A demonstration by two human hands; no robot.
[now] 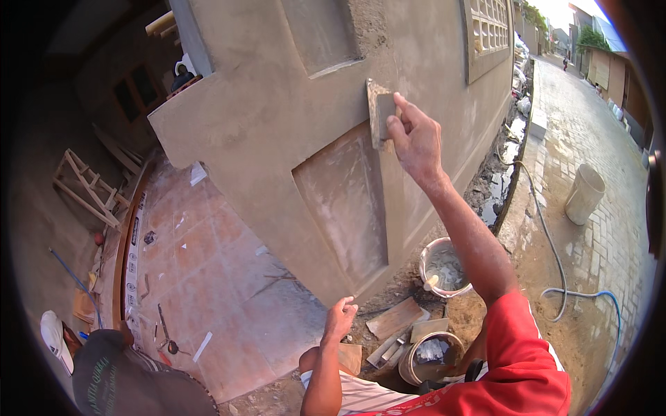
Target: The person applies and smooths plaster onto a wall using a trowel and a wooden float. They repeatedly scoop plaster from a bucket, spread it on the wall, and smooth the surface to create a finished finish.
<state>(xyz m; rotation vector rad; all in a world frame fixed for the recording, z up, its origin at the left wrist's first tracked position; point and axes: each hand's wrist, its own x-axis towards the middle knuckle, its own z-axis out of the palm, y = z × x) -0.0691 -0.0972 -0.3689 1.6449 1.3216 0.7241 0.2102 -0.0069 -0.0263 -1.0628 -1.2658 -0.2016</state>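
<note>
My right hand (416,142) is closed around a small, cement-crusted plastering float (374,111). The float lies against the grey plastered wall (257,90), on the corner strip beside a recessed panel (343,201). Lower down, my left hand (340,317) hangs near my knee, its fingers loosely apart and holding nothing. Close to the wall's foot stands a whitish bucket (444,270) with grey wet mix inside and a pale handle over its rim. Below it, a second bucket (431,357) holds murky liquid, with flat boards (397,317) lying beside it.
A co-worker (135,374) in a dark shirt is at lower left, by the dusty tiled floor (215,256). A wooden frame (90,187) leans farther back. On the right, a hose (548,236) crosses the ground near a grey cylinder (585,194), with a wet ditch (496,197) along the wall.
</note>
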